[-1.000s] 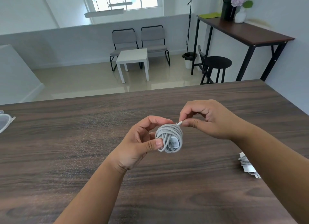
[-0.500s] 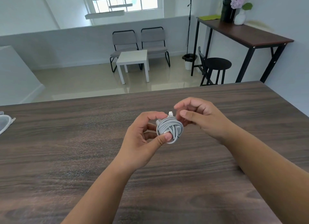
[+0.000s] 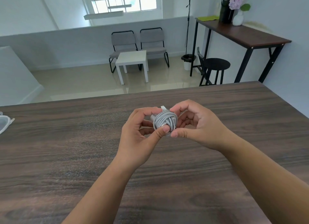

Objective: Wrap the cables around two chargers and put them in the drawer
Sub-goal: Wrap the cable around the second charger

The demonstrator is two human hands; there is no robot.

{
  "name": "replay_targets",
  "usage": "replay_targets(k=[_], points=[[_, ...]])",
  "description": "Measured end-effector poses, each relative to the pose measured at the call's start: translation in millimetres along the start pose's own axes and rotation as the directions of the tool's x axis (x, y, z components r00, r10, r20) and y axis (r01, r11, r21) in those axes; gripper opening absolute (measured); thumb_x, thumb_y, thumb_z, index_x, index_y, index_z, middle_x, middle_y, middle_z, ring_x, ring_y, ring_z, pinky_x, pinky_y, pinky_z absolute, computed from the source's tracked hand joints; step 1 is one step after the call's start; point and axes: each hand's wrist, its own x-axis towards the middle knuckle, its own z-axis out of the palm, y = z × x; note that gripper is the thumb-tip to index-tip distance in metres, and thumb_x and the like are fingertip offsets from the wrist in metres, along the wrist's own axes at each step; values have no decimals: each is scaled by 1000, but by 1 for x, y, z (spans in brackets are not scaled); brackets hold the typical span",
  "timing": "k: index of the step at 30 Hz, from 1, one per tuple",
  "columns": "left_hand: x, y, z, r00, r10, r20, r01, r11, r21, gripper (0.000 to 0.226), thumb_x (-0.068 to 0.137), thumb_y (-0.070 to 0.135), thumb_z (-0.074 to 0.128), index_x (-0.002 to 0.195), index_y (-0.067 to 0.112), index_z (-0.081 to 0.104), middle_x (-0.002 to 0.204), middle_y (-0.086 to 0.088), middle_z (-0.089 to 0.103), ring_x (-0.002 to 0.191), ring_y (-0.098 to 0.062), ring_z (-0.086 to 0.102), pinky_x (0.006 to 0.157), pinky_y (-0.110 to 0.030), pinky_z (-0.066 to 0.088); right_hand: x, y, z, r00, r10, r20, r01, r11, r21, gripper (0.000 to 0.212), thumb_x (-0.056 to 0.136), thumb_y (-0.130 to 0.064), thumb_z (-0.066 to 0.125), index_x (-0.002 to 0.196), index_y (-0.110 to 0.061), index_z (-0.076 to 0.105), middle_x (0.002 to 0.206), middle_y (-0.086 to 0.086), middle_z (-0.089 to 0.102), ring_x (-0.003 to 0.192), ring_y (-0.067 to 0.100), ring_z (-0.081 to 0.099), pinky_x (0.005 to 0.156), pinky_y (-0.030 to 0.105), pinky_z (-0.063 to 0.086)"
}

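I hold the charger up over the brown surface, right in the middle, between both of my hands. Its gray cable is wound round and round it like a little ball. My left hand is closed on it, with my thumb pressed on the front of the cable. My right hand is closed on the other side, with my fingers at the top, by the white plug end.

I think the cable could spring loose. The end looks like it is not tucked in yet, so if I let go of it, the loops may pop open and I would have to wind again. The little ball could also slip out of my hands and drop on the surface.

A second ago my right hand was pulling the plug end out to the side. Now that hand has come in close and cups the ball. The other wrapped charger, which lay by my right arm then, is out of sight now. I see no drawer from here.
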Motion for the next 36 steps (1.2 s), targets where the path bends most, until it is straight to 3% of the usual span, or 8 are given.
replay_targets(k=[5,14,20,23,25,29,33,36], points=[[0,4,-3,999,19,27,-18,999,-32,36,74,40,78,107,42,65,114,-2,67,87,-22,68,77,-39,60,-2,2,1,970,-231,-71,216,959,-182,46,72,-31,81,112,-23,61,101,0,69,90,19,69,78,38,58],[-7,0,-2,992,108,68,-108,994,0,55,71,34,84,121,33,61,121,-1,63,101,-26,67,80,-33,59,-6,1,-2,951,-298,-81,270,930,-249,45,76,-31,76,115,-14,64,100,1,68,88,15,69,76,33,59],[-11,-2,-1,971,239,-5,-238,970,42,57,67,27,89,120,25,67,123,1,62,103,-23,67,77,-33,60,-10,-3,-6,987,-161,-3,161,987,16,34,84,-17,68,115,-6,63,101,8,69,94,23,68,82,35,57],[-10,-1,-1,956,293,6,-293,955,48,53,67,21,89,116,17,70,126,-3,62,107,-19,67,77,-29,60,-7,-14,-5,994,-29,-102,44,987,153,28,88,-18,66,115,-7,65,91,13,70,83,18,68,74,26,56],[-9,0,1,949,313,26,-314,947,62,53,67,19,88,116,14,68,126,-4,62,108,-18,66,76,-27,60,-1,-19,-4,988,91,-123,-72,986,153,29,84,-24,66,110,-12,70,86,9,74,76,14,68,68,23,55],[-8,1,3,952,296,78,-301,951,63,60,66,19,89,121,15,66,126,0,62,105,-16,67,73,-25,60,10,-20,-5,961,277,-1,-273,946,176,26,78,-33,70,93,-14,77,86,10,75,73,17,63,62,23,51],[-6,2,-1,946,308,99,-316,945,84,64,64,22,91,122,14,66,124,1,65,99,-19,68,71,-30,61,9,-18,-5,946,322,17,-316,912,260,34,69,-35,75,89,-8,77,93,26,70,78,25,59,67,32,47],[-6,2,0,926,354,131,-371,919,131,60,67,21,90,121,15,66,125,2,64,108,-18,66,75,-30,60,9,-20,-9,950,311,-8,-302,927,222,22,71,-27,76,87,-12,78,87,18,73,74,20,63,65,30,51]])
